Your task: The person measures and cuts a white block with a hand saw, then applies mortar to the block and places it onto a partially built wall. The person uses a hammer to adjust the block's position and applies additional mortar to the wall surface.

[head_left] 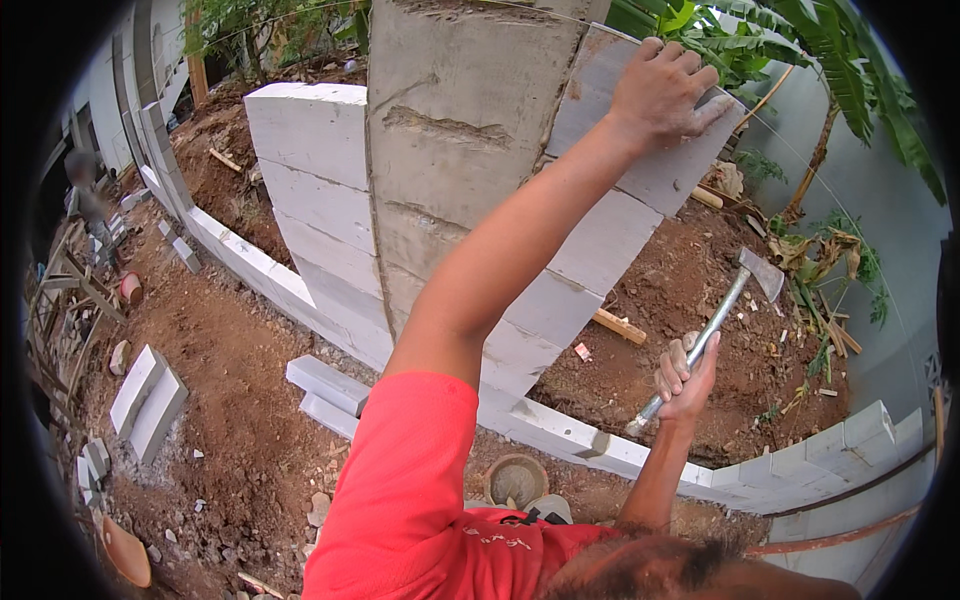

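Note:
My left hand [664, 92] lies over the top edge of the uppermost pale concrete block [680, 165] in the stacked wall section, its fingers bent over the edge and the thumb on the near face. My left forearm crosses in front of a grey plastered column [470, 90]. Lower and to the right, my right hand [686, 378] is wrapped around the metal handle of a hatchet [715, 322]. Its flared head points up and away, apart from the wall.
White blocks [310, 170] also rise left of the column. A low block course [560, 428] curves across the ground. Loose blocks [150, 405] lie at left, a round mortar bucket [515, 480] stands near me, and banana leaves [800, 40] hang at upper right.

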`<state>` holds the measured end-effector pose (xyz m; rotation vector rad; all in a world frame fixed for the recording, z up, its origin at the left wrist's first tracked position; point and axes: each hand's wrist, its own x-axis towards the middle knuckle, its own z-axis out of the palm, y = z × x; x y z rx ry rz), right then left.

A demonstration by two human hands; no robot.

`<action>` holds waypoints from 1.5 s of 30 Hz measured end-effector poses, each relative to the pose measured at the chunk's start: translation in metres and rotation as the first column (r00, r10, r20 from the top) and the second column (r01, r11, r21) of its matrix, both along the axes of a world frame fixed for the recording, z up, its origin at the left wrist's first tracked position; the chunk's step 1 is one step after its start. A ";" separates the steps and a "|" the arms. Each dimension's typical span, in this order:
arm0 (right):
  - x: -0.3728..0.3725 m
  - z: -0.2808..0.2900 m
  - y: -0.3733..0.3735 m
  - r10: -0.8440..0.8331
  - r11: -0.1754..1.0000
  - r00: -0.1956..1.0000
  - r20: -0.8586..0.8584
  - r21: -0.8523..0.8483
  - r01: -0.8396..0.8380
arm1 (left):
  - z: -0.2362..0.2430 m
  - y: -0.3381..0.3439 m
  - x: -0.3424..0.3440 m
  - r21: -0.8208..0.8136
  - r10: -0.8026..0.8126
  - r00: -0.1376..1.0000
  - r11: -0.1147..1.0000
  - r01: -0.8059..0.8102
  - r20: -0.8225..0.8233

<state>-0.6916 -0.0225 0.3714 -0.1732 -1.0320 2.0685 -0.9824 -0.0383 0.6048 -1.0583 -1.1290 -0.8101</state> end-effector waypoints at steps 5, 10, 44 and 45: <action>0.012 0.054 0.025 0.061 0.996 0.974 -0.217 0.083 -0.044 | 0.008 0.021 -0.004 0.149 -0.048 0.996 0.987 0.060 -0.079; -0.005 0.086 0.036 -0.230 0.966 0.892 -0.389 0.017 0.257 | 0.004 0.018 -0.004 0.135 -0.084 0.995 0.987 0.091 -0.061; -0.014 0.086 0.061 -0.189 0.982 0.949 -0.253 -0.019 0.190 | 0.018 -0.006 0.008 -0.050 -0.156 0.988 0.987 0.155 -0.016; -0.024 0.089 0.050 -0.184 0.983 0.940 -0.289 -0.067 0.172 | 0.029 -0.022 0.015 -0.071 -0.118 0.993 0.991 0.116 -0.026</action>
